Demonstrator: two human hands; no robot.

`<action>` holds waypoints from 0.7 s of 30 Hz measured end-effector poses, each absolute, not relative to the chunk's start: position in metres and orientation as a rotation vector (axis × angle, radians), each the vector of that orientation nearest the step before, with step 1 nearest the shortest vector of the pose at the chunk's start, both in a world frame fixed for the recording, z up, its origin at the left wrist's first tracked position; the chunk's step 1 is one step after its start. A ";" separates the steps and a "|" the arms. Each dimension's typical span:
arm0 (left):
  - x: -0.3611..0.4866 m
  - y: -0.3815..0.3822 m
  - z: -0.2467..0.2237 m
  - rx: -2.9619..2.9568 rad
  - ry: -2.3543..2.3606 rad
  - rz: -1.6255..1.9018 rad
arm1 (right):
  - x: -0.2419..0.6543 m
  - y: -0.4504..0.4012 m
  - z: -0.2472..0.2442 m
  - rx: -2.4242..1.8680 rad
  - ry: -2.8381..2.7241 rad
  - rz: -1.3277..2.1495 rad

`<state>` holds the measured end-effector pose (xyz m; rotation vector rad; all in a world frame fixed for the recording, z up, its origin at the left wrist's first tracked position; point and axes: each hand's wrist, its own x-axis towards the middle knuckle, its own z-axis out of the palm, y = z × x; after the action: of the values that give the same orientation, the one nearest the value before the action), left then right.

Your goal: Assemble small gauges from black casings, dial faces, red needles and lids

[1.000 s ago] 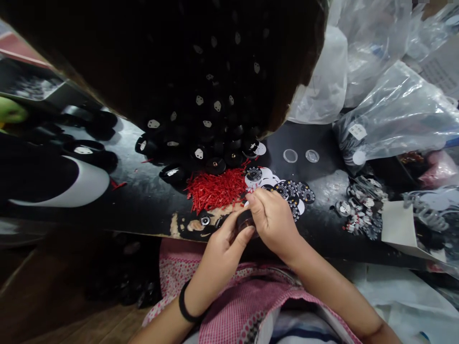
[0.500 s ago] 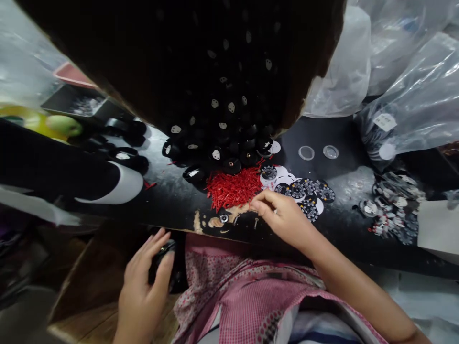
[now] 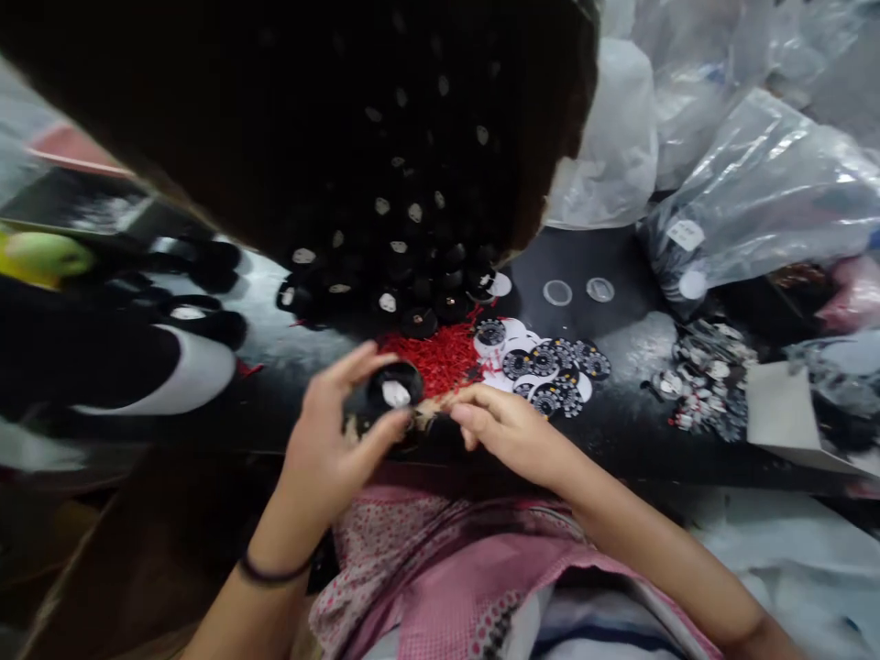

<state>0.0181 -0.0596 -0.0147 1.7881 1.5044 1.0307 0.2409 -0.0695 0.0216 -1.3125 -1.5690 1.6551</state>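
Note:
My left hand (image 3: 326, 435) grips a small round black case (image 3: 394, 389) between thumb and fingers, just over the table's front edge. A white part shows inside the case. Close to its right, my right hand (image 3: 505, 426) has thumb and forefinger pinched together; what they hold, if anything, is too small to make out. Behind the hands lies a heap of thin red plastic pieces (image 3: 444, 357). Printed black dials (image 3: 543, 360) and white discs (image 3: 517, 337) overlap beside my right hand. Several more black cases (image 3: 419, 321) spill out behind the red heap.
A large dark open box (image 3: 412, 110) looms over the back. Two clear round covers (image 3: 557, 292) lie right of centre. Plastic bags (image 3: 763, 192), a pile of small mixed parts (image 3: 715, 376) and a white box (image 3: 782, 408) stand right. A curved white-edged black object (image 3: 196, 376) lies left.
My left hand has risen from below the table edge to the work area, with a black case now clearly in its grip. My right hand stays pinched by the red heap. The view has shifted right.

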 end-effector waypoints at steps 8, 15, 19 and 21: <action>0.068 -0.119 -0.017 0.534 1.017 0.994 | 0.250 -0.073 0.017 -1.265 -1.519 1.706; 0.089 -0.106 -0.008 0.231 0.969 1.036 | 0.299 -0.053 0.012 -1.997 -2.069 0.455; 0.095 -0.103 -0.008 0.269 0.976 1.077 | 0.301 -0.046 0.000 -2.008 -2.120 0.290; 0.096 -0.103 -0.009 0.285 0.975 1.079 | 0.300 -0.046 -0.001 -1.941 -2.063 0.301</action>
<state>0.0958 -0.1031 -0.0094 0.2852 0.9752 1.0789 0.2997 -0.0462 -0.0014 -1.9412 -2.0628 0.3007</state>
